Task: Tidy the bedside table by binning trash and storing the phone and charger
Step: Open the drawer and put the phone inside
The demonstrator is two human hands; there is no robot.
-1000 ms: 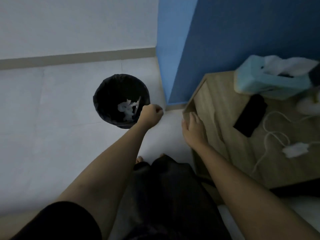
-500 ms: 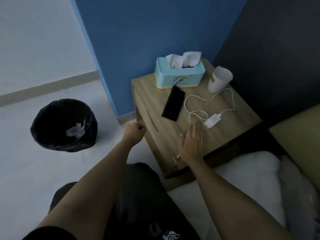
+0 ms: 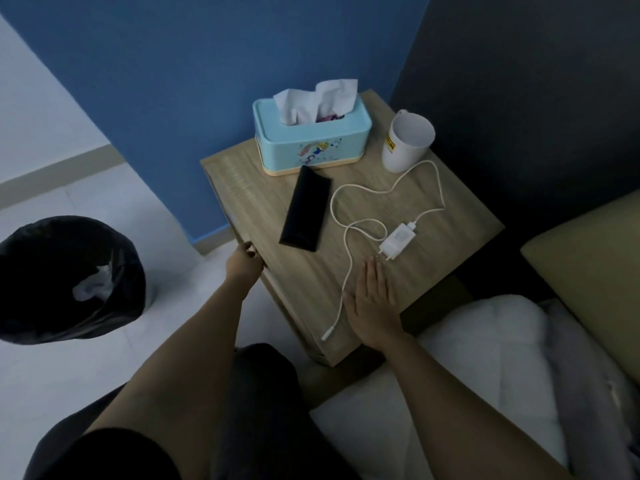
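Phone (image 3: 304,210): black, lying flat and face down on the counter (image 3: 446,202), its far end touching the base of the tissue box; near the counter's middle, at 12 o'clock from the left hand.
Charger (image 3: 397,241): white plug block lying on the counter at 3 o'clock from the phone, just beyond the right hand's fingertips.
Cable (image 3: 349,268): white, looping from the plug out toward the cup and back, then running down past the right hand at its 9 o'clock side to a free end near the counter's near corner.
Right hand (image 3: 374,303): palm down, flat on the counter, fingers straight and pressed together, holding nothing; fingertips close to the charger, whether touching I cannot tell.
Left hand (image 3: 243,265): at the counter's left edge, fingers curled over that edge, at 9 o'clock from the phone's near end.
Tissue box (image 3: 311,140): pale blue with a cartoon print, a white tissue standing out of its slot, at the far side of the counter.
Cup (image 3: 407,142): white, upright, at 3 o'clock from the tissue box, with a yellow label.
Bin (image 3: 41,271): black-lined, on the floor at 9 o'clock from the counter, white crumpled paper (image 3: 91,287) inside.
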